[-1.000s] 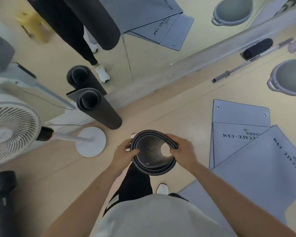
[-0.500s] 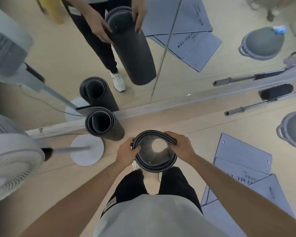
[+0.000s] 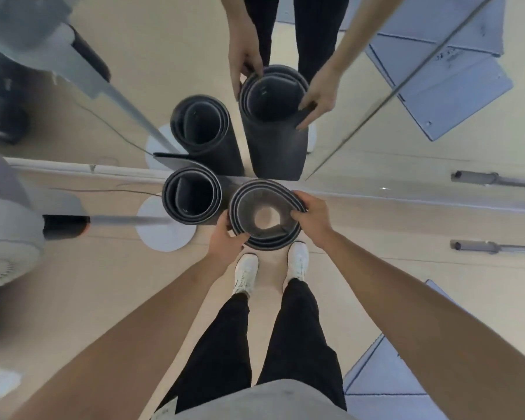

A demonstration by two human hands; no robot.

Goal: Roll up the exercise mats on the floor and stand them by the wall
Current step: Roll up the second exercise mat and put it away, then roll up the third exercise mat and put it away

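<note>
Head view, looking straight down by the mirrored wall:

Rolled mat: a dark rolled mat [image 3: 246, 207] is held upright in front of a person's white shoes [image 3: 245, 273], its open top end facing the camera, with pale floor showing through its core. Whether its lower end touches the floor cannot be told.

Left hand: the left hand [image 3: 225, 241] grips the near-left rim, thumb hooked over the edge into the coil and fingers wrapped outside.

Right hand: the right hand [image 3: 313, 216] clasps the right rim, fingers curled over the top where the outer layer bulges loose.

Position: the held roll is close against the foot of the mirror [image 3: 179, 40], just beside a second rolled mat [image 3: 191, 199] on its left.

Second roll: it stands upright against the mirror, and no hand is on it.

Mirror: the glass reflects both rolls and the two gripping hands.

Fan: a pedestal fan [image 3: 3, 237] leans in from the left, blurred, and its round white base [image 3: 161, 239] lies just left of the standing roll.

Floor, right: a barbell [image 3: 494, 247] lies along the wall, and flat grey-blue mats [image 3: 385, 377] are spread at the lower right.
</note>
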